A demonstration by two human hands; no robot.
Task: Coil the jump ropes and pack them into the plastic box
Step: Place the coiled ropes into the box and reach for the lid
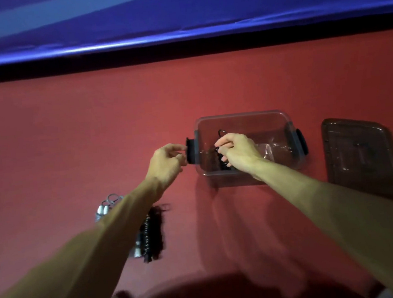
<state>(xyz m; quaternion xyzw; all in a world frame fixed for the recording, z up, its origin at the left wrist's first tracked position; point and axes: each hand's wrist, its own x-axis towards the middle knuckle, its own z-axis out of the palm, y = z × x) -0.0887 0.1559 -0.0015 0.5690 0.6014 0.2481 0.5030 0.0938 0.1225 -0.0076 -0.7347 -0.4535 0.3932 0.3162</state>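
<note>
Inside the plastic box (242,115) the right hand (236,152) pinches the light, floppy jump rope (223,165) across its gathered loops, while the left hand (168,162) curls at the box's latch (190,150), grip unclear.

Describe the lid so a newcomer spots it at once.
On the red table, look right of the clear box. The lid lies flat there, apart from it. Unlike the deep box, it is a flat, dark-tinted panel.

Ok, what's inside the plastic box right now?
A black jump rope, pinched by the right hand, which reaches into the plastic box. The hand covers much of the rope, so whether it is coiled cannot be seen.
</note>
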